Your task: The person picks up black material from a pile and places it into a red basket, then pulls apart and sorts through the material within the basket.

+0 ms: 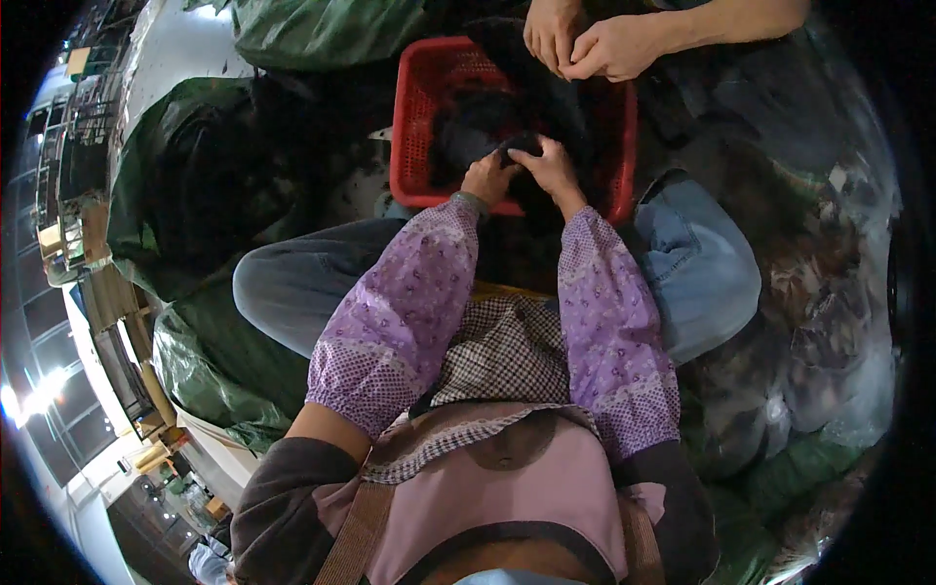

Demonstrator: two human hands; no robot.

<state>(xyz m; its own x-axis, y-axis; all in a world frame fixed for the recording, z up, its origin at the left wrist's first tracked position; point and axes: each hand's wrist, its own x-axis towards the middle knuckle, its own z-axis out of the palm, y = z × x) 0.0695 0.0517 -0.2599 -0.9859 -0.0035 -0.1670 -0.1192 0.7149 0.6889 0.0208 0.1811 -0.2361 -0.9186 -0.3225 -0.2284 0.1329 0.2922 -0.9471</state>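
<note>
The fingers (527,159) of the right hand (552,174) bend in toward the left and pinch a small dark clump (522,145), thumb leading; the left hand (487,179) meets it from the left, its fingers curled at the clump's near-left side, though I cannot tell whether they close on it, as dark material hides the tips; the clump sits between the two hands, above the near half of a red basket (400,127), which bears more dark, hair-like material (466,127).

The step in hand looks like working this clump between both hands, perhaps parting or evening it; the next move seems to call for one firm pinch to anchor it while the other hand works lightly along it, since loose strands could snag or slip into the pile beneath.

Both wrists reach over the basket's near side, the right one angled inward; the forearms, in purple flowered sleeves (606,292), converge forward from elbows set wide near the body; the knees, in blue jeans (697,263), bend out to left and right.

At the far right, another person's hands (612,49) meet over the basket's far edge, fingertips close together; whether they pinch anything is unclear; green sheeting (151,200) lies to the left, clear plastic (829,356) to the right.
</note>
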